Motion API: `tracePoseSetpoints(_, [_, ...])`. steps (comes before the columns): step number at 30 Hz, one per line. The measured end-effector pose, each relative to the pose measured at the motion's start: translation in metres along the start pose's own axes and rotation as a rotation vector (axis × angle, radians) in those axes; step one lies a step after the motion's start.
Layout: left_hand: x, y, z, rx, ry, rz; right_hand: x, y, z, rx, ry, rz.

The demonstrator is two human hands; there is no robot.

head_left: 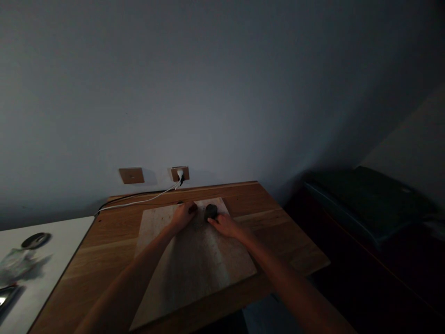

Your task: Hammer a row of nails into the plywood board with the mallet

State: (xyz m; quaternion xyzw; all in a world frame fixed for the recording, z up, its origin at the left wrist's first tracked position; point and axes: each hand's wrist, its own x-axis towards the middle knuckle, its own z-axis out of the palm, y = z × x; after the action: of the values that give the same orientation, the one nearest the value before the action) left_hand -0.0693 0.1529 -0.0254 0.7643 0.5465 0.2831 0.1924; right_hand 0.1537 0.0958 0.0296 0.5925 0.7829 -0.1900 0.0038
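Note:
Both of my arms reach over a pale wooden board (194, 278) on the table. My right hand (225, 225) is closed at the near side of a dark round object (211, 211), its thumb and fingers against it. The dim light hides what kind of object that is. To its left, my left hand (183, 217) is curled shut near the board's far edge. A small dark patch shows at its fingers, too dark to name. Small dark specks (198, 225) lie on the board between my hands.
The brown wooden table (295, 241) stands against a grey wall. Cables (149, 199) run along its back edge to a wall socket (180, 174). At left, a white surface (69, 236) holds a dark round item (35, 240) and a clear plastic bag (17, 264).

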Motion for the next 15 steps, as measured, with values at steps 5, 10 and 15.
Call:
tracePoseSetpoints(5, [-0.001,-0.002,0.002,0.016,0.040,0.030,0.002,0.000,-0.005,0.013,-0.012,-0.004])
tracePoseSetpoints(10, [0.000,-0.009,0.007,0.022,0.067,0.030,0.010,0.001,-0.014,0.041,-0.012,-0.004])
tracePoseSetpoints(15, [0.000,-0.012,0.010,0.019,0.065,0.035,0.025,-0.005,-0.022,0.071,0.020,0.003])
